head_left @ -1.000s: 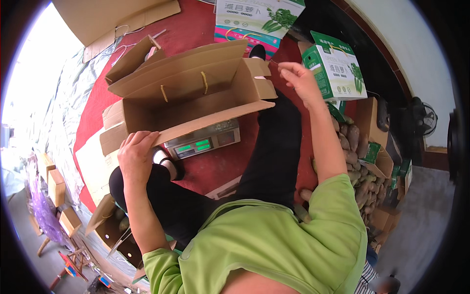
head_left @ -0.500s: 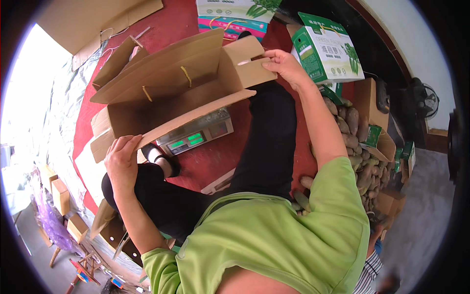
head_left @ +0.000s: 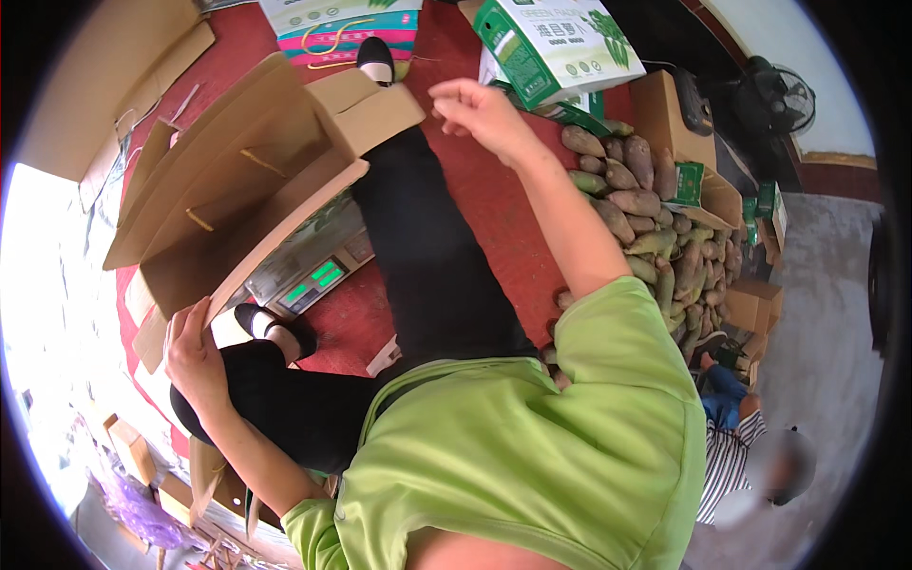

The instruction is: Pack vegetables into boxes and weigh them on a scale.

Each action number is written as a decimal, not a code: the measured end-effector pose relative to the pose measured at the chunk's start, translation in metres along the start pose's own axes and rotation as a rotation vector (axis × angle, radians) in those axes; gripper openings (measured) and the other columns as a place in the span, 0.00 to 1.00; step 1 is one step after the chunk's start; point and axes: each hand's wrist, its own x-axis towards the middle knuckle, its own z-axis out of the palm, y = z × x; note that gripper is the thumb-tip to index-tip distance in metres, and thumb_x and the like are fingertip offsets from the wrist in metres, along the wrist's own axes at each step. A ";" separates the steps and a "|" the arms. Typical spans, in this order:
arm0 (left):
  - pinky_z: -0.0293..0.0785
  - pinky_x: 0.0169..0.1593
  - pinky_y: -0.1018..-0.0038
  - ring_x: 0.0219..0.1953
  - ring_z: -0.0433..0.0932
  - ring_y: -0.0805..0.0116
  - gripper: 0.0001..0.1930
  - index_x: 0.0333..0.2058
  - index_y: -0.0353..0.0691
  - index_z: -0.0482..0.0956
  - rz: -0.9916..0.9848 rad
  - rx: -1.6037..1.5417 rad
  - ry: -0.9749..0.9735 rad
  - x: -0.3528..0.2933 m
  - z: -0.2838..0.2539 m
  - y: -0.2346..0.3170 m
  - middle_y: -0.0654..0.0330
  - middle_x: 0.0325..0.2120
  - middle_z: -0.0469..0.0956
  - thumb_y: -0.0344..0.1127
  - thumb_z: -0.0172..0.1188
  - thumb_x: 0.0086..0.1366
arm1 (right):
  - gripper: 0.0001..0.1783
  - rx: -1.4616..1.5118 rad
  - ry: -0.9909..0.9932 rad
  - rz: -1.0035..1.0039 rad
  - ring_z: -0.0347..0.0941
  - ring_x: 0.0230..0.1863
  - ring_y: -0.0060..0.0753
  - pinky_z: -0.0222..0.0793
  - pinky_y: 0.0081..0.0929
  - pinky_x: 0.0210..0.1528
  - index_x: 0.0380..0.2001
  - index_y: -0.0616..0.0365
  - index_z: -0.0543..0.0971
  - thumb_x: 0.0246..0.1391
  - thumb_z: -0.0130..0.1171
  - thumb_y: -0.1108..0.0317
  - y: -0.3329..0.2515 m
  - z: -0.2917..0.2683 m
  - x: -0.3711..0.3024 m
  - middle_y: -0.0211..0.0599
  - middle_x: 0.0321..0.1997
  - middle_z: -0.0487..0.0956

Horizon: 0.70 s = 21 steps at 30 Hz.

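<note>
An open cardboard box (head_left: 271, 204) with yellow rope handles stands in front of me, its flaps spread and its inside bare. My left hand (head_left: 197, 359) pinches the near edge of the box at its left corner. Off the right end flap (head_left: 378, 122), my right hand (head_left: 480, 116) hangs in the air, fingers loosely bent and apart, holding nothing. Beneath the box is a digital scale (head_left: 302, 290) with green lit displays, its platform partly hidden by the box wall.
To my right lies a pile of muddy radishes (head_left: 635, 201). Beyond it stands a green and white printed carton (head_left: 551, 47). Printed boxes (head_left: 342, 17) lie ahead, near my shoe. A black fan (head_left: 774, 98) stands far right. Another person in a striped shirt (head_left: 727, 465) is at lower right.
My right hand has let go of the box's right flap and moved away from it. My left hand keeps its hold. The whole view has turned rightward, showing more of the radish pile.
</note>
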 end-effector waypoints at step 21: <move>0.74 0.46 0.69 0.42 0.79 0.59 0.19 0.44 0.41 0.81 0.149 0.088 -0.009 -0.002 0.009 -0.017 0.56 0.37 0.80 0.19 0.52 0.56 | 0.22 -1.066 0.284 0.779 0.73 0.54 0.50 0.71 0.41 0.54 0.52 0.50 0.75 0.51 0.55 0.64 0.329 -0.163 -0.199 0.49 0.53 0.75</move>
